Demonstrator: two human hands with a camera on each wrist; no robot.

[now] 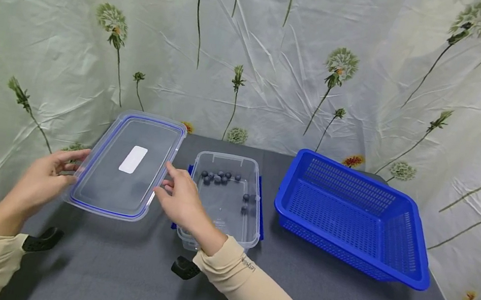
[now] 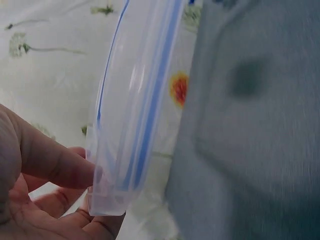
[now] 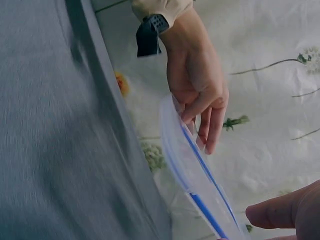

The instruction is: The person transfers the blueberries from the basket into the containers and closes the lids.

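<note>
A clear plastic lid [image 1: 97, 186] with a blue seal and a white label is held tilted above the table, left of the container. My left hand [image 1: 44, 179] pinches its left edge, thumb on one face and fingers behind, as the left wrist view shows. My right hand [image 1: 184, 201] holds the opposite edge between thumb and fingers; in the right wrist view the thumb [image 3: 275, 212] shows beside the lid. Partly behind my right hand stands the uncovered clear container [image 1: 230, 158] with blue side latches. Several blueberries [image 1: 218, 179] lie in it, toward the back and right.
On the right a blue perforated basket [image 1: 325, 235] stands on the grey tablecloth [image 1: 294, 291]. A floral curtain [image 1: 265, 107] hangs close behind the table. Dark wrist camera mounts [image 1: 184, 268] stick out near both cuffs.
</note>
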